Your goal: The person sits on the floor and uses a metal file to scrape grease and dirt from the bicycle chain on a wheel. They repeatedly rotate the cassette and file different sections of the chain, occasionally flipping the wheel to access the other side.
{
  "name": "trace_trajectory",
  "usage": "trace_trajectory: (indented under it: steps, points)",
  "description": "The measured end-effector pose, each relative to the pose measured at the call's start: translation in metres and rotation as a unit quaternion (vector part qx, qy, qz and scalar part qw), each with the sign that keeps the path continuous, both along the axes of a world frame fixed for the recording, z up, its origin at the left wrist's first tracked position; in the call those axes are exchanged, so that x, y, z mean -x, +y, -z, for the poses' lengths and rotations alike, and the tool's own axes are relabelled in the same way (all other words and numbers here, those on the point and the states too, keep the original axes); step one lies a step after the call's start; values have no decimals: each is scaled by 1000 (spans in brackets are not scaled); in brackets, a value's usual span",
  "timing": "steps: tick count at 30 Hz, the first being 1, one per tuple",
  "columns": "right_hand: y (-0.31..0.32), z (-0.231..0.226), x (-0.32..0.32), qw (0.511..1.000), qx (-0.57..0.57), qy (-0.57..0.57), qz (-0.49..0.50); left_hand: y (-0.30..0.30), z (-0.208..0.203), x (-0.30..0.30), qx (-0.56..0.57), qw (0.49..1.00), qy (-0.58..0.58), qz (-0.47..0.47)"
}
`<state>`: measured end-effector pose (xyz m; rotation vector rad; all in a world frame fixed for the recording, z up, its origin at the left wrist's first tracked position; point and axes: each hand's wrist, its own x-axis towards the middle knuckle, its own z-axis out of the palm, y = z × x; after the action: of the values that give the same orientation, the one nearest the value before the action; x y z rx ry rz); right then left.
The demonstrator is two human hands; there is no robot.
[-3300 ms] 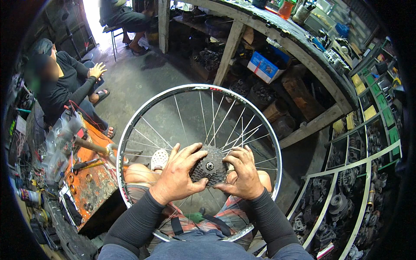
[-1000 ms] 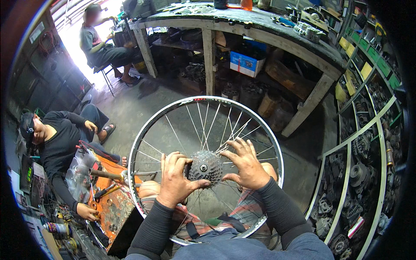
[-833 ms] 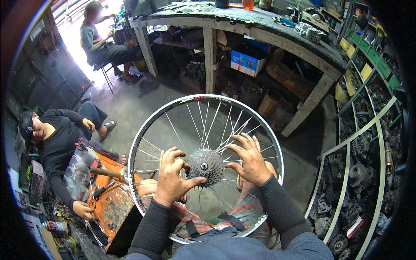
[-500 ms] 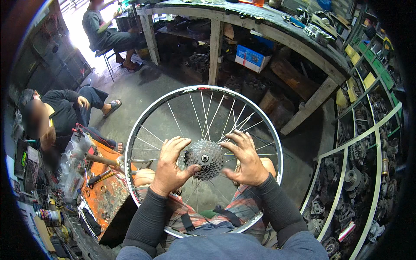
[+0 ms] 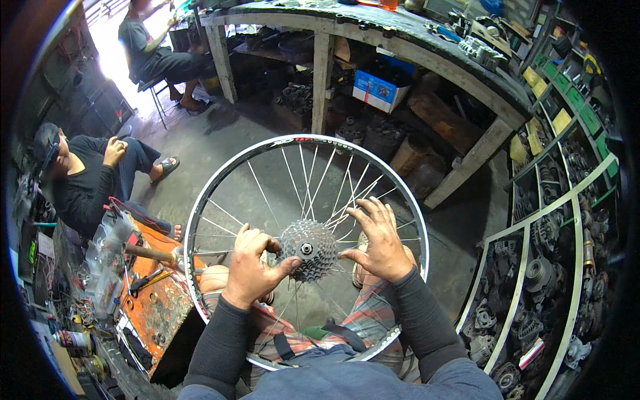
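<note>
Head cam view: got a bike wheel with a silver rim [image 5: 306,140] sitting over the person's lap, mid-frame, and the sprocket cassette [image 5: 309,251] is right at its centre facing up. Left hand [image 5: 250,270] is on the cassette's left side, fingers bent and about half closed, thumb tip over the sprocket face. Can't tell if it's really gripping, since the hand hides that edge. Right hand [image 5: 380,247] is opened wide, fingers spread above the spokes, nothing in it. Its thumb tip is just beside the cassette's right edge, can't say if they touch.

Tight spot for a wheel, tbh. An orange worktop [image 5: 167,310] with rings and hand tools crowds the lower left, and a metal pipe [image 5: 150,255] pokes toward the rim there. Clear plastic bags [image 5: 103,267] are heaped behind it. One person [image 5: 83,177] sits at the far left, another [image 5: 150,53] is on a chair up top left. A long workbench [image 5: 280,21] runs across the top, blue-and-white box [image 5: 381,88] stashed underneath, and a shelf rack [image 5: 567,203] stuffed with metal parts fills the right side.
</note>
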<state>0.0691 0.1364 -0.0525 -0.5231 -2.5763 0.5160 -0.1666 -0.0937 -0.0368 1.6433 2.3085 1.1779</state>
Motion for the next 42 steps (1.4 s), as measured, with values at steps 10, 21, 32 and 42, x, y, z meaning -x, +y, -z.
trace_trajectory:
  steps: [10,21,32,42]
  points:
    - [8,-3,1,997,-5,39,-65,4,-9,-8,-33,997,-62,-7]
    - [-23,-7,11,993,-19,-44,-110,2,-12,-7,29,998,9,54]
    - [2,3,4,997,-3,-21,-68,0,-8,-3,17,999,-32,29]
    - [-2,3,6,998,5,-14,-54,1,1,-2,12,999,-17,42]
